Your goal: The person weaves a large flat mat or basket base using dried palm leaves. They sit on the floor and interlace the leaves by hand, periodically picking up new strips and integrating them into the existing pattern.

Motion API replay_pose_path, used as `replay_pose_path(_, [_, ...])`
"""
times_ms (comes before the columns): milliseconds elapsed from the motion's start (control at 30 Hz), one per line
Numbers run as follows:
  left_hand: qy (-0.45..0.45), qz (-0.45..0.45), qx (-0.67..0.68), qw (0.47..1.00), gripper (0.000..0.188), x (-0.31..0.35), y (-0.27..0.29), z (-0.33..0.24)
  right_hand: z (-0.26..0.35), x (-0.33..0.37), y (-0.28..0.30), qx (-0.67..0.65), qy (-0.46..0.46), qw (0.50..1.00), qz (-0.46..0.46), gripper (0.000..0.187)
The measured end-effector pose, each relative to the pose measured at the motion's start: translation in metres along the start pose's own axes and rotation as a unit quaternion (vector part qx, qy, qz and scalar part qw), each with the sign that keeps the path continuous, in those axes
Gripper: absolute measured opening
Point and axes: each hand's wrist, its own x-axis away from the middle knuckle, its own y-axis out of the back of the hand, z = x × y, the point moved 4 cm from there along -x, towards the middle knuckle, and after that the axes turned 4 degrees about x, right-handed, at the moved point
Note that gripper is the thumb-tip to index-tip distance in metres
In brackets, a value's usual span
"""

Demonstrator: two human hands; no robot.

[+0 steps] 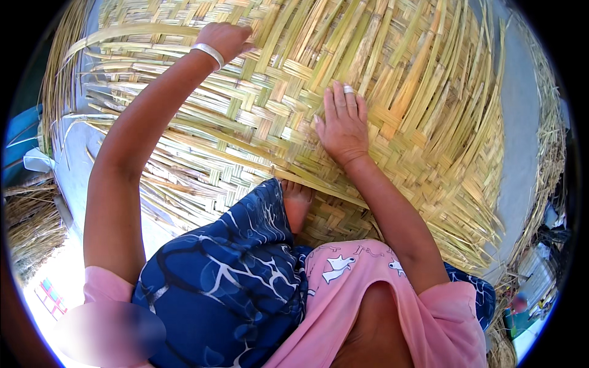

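A large mat (276, 104) of pale green and yellow split strips, likely bamboo or cane, lies in front of me. Its middle is woven in a diagonal pattern, while loose ends fan out on the left and right. My left hand (226, 42), with a silver bangle at the wrist, is curled over the far left part. One long strip (135, 30) arches up from the left edge and runs into its fingers; the grip is partly hidden. Flat on the weave lies my right hand (345, 119), fingers stretched out, a ring on one. My bare foot (297, 202) presses on the near edge.
Grey ground (518, 116) shows around the mat. Bundles of thin dry stalks (64, 80) lie at the far left, with more straw (30, 221) lower down. Along the right rim runs another heap of straw (549, 122). Blue patterned cloth (227, 276) covers my bent knee close to the mat.
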Motion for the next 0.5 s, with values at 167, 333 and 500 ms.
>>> replay_pose_path(167, [0.079,0.078,0.202,0.973,0.031,-0.001,-0.015,0.015,-0.002,0.000,0.002,-0.002,0.001,1.000,-0.006,0.056])
replay_pose_path(333, [0.055,0.132,0.168,0.975,0.025,-0.006,0.010,0.006,-0.003,0.000,0.001,-0.011,-0.001,1.000,-0.012,0.055])
replay_pose_path(500, [-0.143,-0.040,-0.161,0.976,0.018,0.004,0.022,-0.032,-0.003,0.003,0.002,-0.012,0.016,1.000,-0.016,0.055])
